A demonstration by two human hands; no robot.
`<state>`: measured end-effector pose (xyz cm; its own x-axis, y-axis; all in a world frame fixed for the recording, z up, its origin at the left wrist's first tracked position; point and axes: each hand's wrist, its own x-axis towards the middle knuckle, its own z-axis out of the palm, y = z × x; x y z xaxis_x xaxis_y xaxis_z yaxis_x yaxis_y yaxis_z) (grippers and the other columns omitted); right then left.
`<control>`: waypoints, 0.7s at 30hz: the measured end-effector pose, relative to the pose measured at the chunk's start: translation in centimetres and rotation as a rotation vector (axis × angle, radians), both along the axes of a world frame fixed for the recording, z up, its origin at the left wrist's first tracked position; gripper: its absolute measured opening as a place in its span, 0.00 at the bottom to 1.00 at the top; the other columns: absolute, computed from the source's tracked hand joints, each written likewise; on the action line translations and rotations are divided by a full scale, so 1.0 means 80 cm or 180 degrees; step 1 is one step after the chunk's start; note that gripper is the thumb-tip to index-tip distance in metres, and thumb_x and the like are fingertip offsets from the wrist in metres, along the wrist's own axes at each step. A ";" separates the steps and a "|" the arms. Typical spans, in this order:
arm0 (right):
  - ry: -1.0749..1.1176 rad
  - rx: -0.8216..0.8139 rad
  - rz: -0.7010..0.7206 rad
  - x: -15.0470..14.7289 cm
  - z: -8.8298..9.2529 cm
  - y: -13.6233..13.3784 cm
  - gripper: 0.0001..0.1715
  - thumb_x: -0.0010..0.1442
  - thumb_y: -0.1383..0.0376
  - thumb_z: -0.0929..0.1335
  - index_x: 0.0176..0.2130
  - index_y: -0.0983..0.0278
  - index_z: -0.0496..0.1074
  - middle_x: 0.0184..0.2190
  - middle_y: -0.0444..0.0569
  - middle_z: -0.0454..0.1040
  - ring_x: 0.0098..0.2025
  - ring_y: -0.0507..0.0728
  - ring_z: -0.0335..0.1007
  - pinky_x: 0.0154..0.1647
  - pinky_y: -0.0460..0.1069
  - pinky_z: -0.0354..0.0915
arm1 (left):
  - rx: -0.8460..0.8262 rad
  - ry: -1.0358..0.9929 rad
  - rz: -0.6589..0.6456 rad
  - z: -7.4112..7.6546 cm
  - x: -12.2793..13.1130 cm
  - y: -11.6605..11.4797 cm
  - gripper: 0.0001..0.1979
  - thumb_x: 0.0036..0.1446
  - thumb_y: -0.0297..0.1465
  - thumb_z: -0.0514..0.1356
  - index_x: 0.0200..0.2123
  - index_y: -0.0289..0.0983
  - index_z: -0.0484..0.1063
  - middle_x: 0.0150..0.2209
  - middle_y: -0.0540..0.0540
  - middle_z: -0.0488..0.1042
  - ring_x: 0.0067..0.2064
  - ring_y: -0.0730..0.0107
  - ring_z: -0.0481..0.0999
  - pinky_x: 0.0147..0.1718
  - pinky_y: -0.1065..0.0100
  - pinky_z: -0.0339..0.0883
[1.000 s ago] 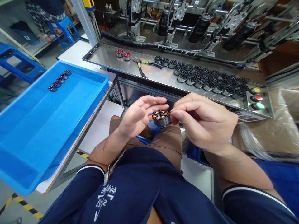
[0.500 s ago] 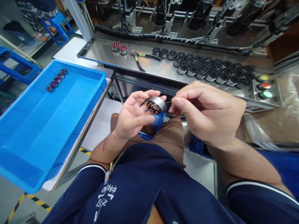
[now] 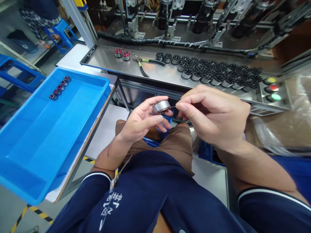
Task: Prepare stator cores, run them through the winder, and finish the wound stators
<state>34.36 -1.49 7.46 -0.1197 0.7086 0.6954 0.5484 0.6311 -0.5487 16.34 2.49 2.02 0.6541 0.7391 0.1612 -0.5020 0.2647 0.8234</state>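
Observation:
A motor stator [image 3: 161,106] with a silver metal ring and copper windings is held in the fingers of my left hand [image 3: 143,118], above my lap. Its ring side faces me, and the windings show only along the lower edge. From its right side a thin copper wire [image 3: 173,106] runs to my right hand [image 3: 213,116], whose thumb and forefinger are pinched on the wire's end. Beyond the hands, on the metal bench, lie wire cutters [image 3: 143,64] with black and green handles. Two stators with red windings [image 3: 122,54] stand to the left of the cutters.
Rows of black-topped stators [image 3: 211,69] fill the bench's right part, beside a panel of yellow, red and green buttons [image 3: 273,89]. A blue tray [image 3: 80,119] at left holds several wound stators [image 3: 60,88]. Machinery [image 3: 170,22] stands behind the bench. A person [image 3: 41,16] is at upper left.
My left hand has turned the stator, so its windings now face down more and the metal ring shows. My right hand keeps its pinch on the wire. The view has shifted slightly.

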 end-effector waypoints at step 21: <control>0.0462 -0.0037 -0.0140 -0.006 -0.005 0.004 0.12 0.63 0.69 0.71 0.27 0.60 0.73 0.23 0.43 0.74 0.26 0.52 0.70 0.28 0.50 0.65 | 0.0535 0.0124 0.0853 -0.014 0.008 0.001 0.28 0.40 0.34 0.77 0.45 0.43 0.71 0.43 0.49 0.78 0.37 0.71 0.82 0.34 0.73 0.77</control>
<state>33.91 -1.20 7.04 0.0128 0.7189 0.6950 0.4897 0.6015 -0.6312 16.97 2.60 0.88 0.4478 0.8510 0.2745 -0.5027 -0.0143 0.8643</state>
